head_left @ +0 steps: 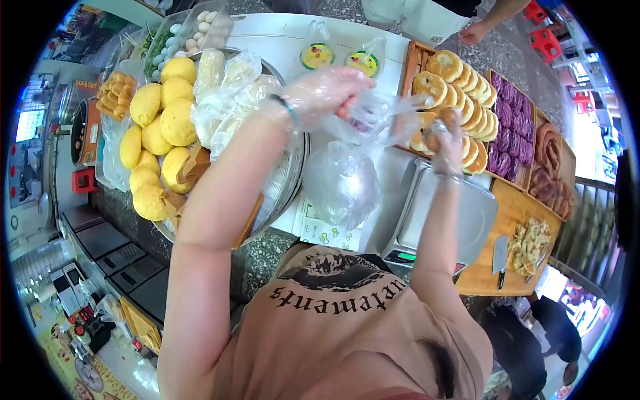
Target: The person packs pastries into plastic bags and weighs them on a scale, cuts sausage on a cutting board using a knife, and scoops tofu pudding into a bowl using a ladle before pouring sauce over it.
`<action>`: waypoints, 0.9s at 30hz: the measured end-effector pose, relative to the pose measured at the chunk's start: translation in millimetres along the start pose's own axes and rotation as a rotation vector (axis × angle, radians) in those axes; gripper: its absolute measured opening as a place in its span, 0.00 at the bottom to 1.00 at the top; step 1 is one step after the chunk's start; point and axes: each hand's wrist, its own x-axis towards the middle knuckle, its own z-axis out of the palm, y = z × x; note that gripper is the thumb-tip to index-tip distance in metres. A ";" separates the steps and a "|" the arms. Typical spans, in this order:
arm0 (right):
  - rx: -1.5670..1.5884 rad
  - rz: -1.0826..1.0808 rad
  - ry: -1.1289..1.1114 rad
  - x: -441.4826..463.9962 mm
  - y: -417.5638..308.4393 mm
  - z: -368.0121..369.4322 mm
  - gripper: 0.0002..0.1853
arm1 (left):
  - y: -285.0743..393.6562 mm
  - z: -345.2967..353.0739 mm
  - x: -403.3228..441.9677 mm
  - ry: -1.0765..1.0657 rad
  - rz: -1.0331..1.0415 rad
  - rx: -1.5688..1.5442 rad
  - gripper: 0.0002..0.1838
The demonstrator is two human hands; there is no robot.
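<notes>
My left hand (337,90) has its fingers closed on a thin clear plastic bag (373,117) over the white table, its mouth spread toward the right. Over the near left corner of a wooden tray, my right hand (448,148), in a clear plastic glove, is closed around a browned bun (449,120), partly hidden by the fingers and blurred. Rows of round, golden flat buns (460,80) fill that tray, right beside this hand. Just below my left hand sits a puffed clump of clear plastic bags (341,187).
A digital scale (440,220) stands near my right forearm. Beyond it, a cutting board (477,267) bears a knife (500,257) and cut flatbread (530,247). Purple rolls (510,133) lie rightward; yellow buns (160,133) fill a round pan leftward. Another person's hand (475,32) shows at the top.
</notes>
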 end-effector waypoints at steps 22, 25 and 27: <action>-1.406 0.111 -0.526 56.7 62.1 159.0 0.16 | -86.6 -6.6 14.8 0.339 -0.023 -0.235 0.18; -1.529 -0.299 -0.474 33.0 88.4 158.9 0.17 | -102.9 -18.5 28.7 0.360 0.070 0.100 0.18; -1.626 -0.369 -0.635 7.3 69.0 180.6 0.18 | -106.8 -17.6 33.9 0.362 0.048 -0.096 0.19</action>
